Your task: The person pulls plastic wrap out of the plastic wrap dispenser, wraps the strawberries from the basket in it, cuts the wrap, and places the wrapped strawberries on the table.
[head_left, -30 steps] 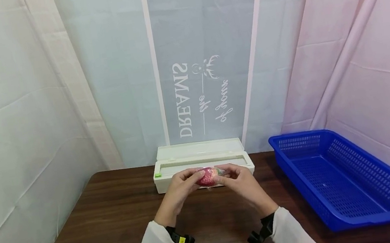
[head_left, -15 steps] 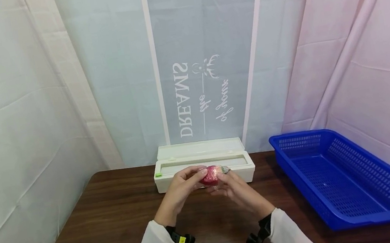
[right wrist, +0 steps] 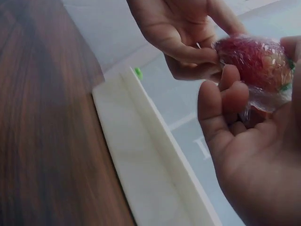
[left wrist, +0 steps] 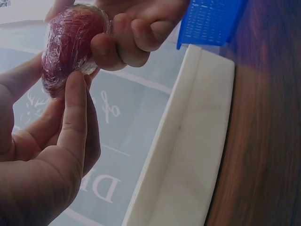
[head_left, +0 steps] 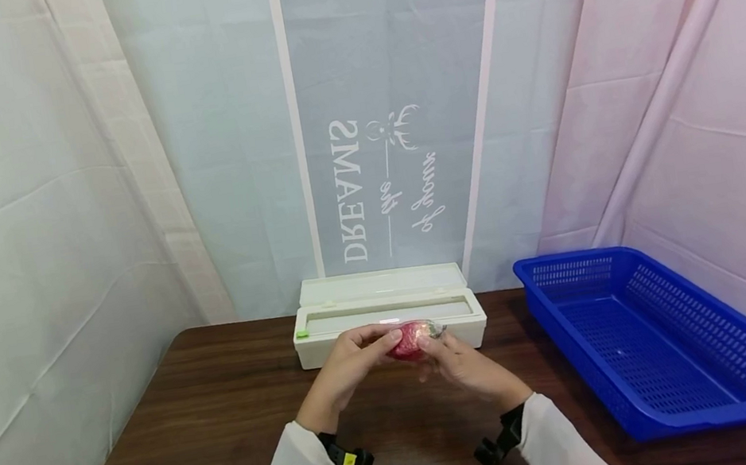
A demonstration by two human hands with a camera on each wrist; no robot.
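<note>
Both hands hold a red strawberry-like fruit [head_left: 409, 341] wrapped in clear cling film, with a paler, greenish end to the right. My left hand [head_left: 344, 367] pinches its left, pointed end between thumb and fingers. At the other end, my right hand [head_left: 472, 370] grips it, thumb on the near side. Film wrinkles shine on the fruit [left wrist: 73, 44] in the left wrist view. A loose fold of cling film [right wrist: 268, 98] hangs below it in the right wrist view. Behind the hands stands a white cling film dispenser [head_left: 319, 353], its lid raised.
A blue perforated plastic basket [head_left: 584, 362] stands on the right of the dark wooden table [head_left: 181, 446]. The dispenser has a small green slider [head_left: 302, 335] at its left. Fabric curtains [head_left: 220, 127] enclose the back and sides.
The wrapped fruit has shifted slightly to the right. My right fingers dipped beneath it and changed their hold, while the left hand followed with its pinch kept.
</note>
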